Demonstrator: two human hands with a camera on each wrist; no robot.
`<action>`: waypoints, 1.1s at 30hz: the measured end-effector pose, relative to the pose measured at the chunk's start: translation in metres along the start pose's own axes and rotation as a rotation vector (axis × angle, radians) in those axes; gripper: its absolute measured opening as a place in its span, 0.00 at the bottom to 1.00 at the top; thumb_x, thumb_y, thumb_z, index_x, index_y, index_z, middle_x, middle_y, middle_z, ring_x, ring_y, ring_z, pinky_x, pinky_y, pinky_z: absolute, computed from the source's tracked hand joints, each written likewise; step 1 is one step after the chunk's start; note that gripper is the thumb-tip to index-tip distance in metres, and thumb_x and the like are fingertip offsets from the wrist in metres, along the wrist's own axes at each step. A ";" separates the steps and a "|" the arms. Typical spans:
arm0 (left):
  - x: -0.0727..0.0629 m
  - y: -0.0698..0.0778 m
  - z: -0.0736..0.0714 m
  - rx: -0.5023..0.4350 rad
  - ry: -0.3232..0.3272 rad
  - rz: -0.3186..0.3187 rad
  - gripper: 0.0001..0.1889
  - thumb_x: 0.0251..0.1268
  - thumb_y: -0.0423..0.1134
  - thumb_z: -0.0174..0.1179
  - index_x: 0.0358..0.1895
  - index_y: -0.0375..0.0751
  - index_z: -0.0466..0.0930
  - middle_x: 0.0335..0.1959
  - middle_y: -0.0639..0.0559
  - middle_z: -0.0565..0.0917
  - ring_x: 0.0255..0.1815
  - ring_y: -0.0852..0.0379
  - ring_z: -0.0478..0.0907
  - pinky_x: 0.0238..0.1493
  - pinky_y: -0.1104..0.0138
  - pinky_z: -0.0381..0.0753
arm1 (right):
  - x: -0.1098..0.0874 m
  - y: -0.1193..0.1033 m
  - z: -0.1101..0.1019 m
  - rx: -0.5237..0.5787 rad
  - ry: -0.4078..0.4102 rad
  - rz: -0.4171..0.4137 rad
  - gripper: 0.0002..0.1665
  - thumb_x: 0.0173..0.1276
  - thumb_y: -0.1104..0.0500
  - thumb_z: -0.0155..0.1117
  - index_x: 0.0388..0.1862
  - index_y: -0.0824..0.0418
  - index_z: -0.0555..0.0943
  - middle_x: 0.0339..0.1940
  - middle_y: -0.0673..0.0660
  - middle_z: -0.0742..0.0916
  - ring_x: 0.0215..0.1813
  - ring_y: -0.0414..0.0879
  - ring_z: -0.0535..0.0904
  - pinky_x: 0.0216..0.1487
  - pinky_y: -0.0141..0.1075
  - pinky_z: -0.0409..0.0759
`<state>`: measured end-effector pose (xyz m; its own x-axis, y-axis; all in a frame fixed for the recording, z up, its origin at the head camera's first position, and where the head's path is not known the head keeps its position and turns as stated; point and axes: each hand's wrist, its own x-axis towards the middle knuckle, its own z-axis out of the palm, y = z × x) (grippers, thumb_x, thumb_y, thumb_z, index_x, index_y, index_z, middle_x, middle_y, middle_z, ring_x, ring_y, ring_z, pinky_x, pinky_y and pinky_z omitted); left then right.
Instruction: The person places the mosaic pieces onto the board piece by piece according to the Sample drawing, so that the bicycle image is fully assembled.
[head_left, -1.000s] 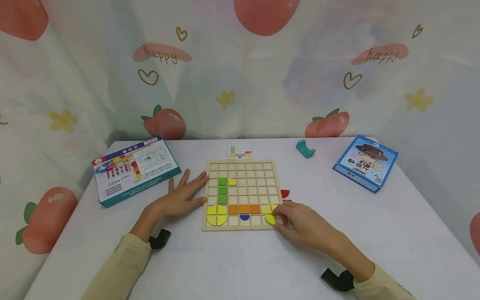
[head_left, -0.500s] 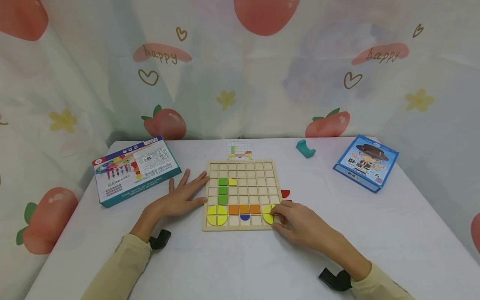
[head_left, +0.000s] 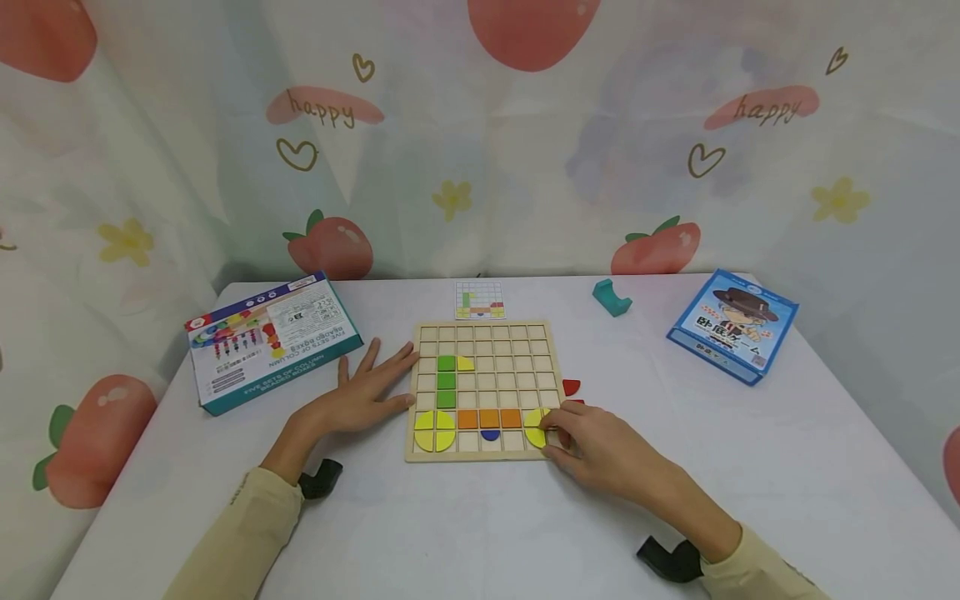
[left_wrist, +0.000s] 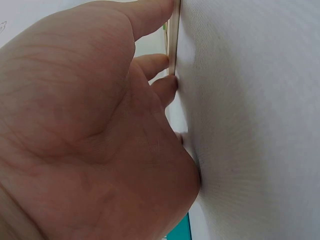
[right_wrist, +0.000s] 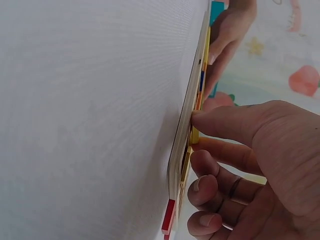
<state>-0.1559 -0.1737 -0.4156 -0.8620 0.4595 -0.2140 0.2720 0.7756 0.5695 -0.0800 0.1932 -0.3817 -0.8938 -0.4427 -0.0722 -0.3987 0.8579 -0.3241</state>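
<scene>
A wooden grid board [head_left: 480, 457] lies mid-table in the head view. At its lower right corner my right hand [head_left: 607, 450] pinches a yellow quarter-circle tile [right_wrist: 195, 136] between thumb and index finger, low over the cells. Yellow quarter-circle tiles [head_left: 532, 417] adjoin it, partly covered by my fingers. My left hand [head_left: 367, 396] rests on the table with fingers spread, fingertips and thumb at the board's left edge. On the board sit green squares [head_left: 446, 381], orange squares [head_left: 489, 418], a blue half-circle [head_left: 490, 434] and a yellow circle of quarter tiles [head_left: 434, 431].
Red tiles [head_left: 572, 387] lie off the board's right edge, one partly behind my right hand. A pattern card [head_left: 480, 300] lies behind the board. Around it are a teal curved piece [head_left: 612, 298], a blue game box [head_left: 733, 325] and a teal-edged box [head_left: 272, 342].
My right hand has shifted slightly left with the yellow tile, which now sits closer against its yellow neighbours. My left hand has stayed in place.
</scene>
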 end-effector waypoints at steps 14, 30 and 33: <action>0.000 0.000 0.000 0.000 0.001 -0.001 0.41 0.80 0.59 0.55 0.88 0.57 0.49 0.91 0.53 0.45 0.90 0.35 0.19 0.75 0.27 0.09 | -0.001 0.000 0.000 -0.011 0.001 -0.009 0.19 0.68 0.52 0.77 0.56 0.53 0.87 0.31 0.43 0.78 0.37 0.37 0.72 0.35 0.29 0.71; -0.001 0.003 -0.001 -0.008 0.000 -0.001 0.41 0.80 0.59 0.55 0.88 0.57 0.49 0.91 0.53 0.45 0.90 0.35 0.19 0.75 0.27 0.10 | -0.003 0.003 -0.004 0.011 -0.008 -0.005 0.18 0.69 0.52 0.77 0.57 0.51 0.87 0.31 0.42 0.78 0.37 0.36 0.72 0.35 0.29 0.71; -0.001 0.003 -0.001 -0.008 -0.004 -0.005 0.41 0.80 0.59 0.54 0.88 0.57 0.48 0.91 0.53 0.45 0.90 0.35 0.19 0.76 0.27 0.10 | -0.005 0.006 -0.007 0.023 0.003 -0.009 0.17 0.69 0.52 0.77 0.55 0.50 0.87 0.31 0.41 0.79 0.37 0.36 0.73 0.36 0.29 0.73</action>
<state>-0.1550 -0.1720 -0.4133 -0.8615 0.4577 -0.2201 0.2644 0.7743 0.5749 -0.0791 0.2021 -0.3770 -0.8907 -0.4499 -0.0658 -0.4023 0.8473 -0.3468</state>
